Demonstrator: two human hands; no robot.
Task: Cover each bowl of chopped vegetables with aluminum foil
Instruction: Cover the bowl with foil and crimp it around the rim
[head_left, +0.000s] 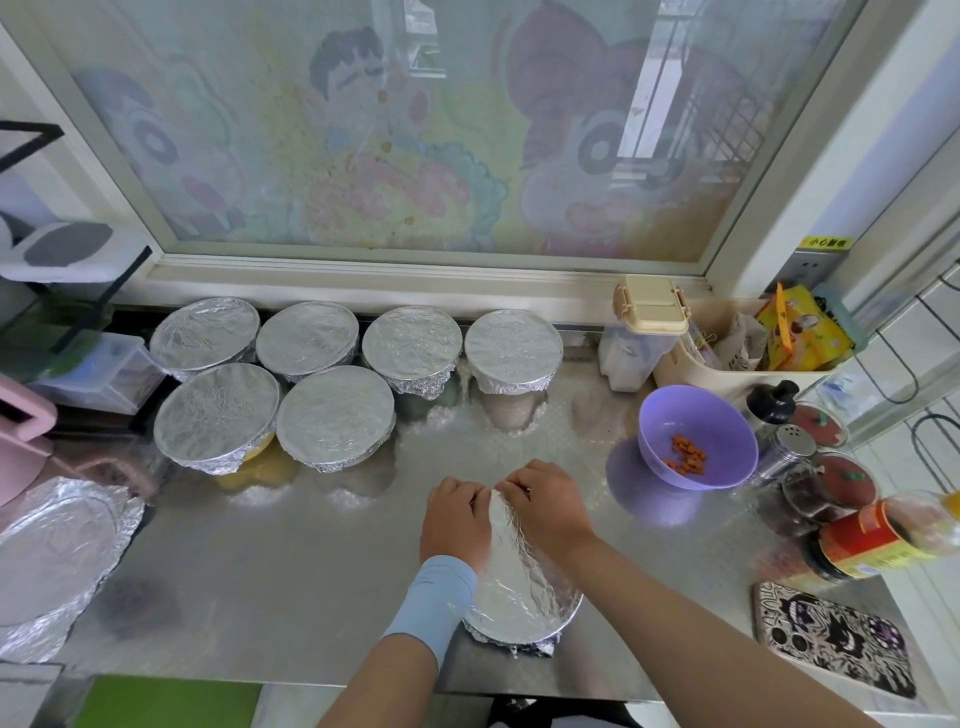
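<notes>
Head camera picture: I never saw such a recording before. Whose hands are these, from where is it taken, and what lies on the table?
There is no machine here. A person wears one camera on the head, so you look forward and down at that person's own hands. The left hand and the right hand curl their fingers over the far edge of a foil sheet wrapped over the nearest bowl. Behind, on the steel counter, stand six bowls already covered with foil. At the right, a purple bowl with orange pieces is uncovered, beside jars and a phone.
</notes>
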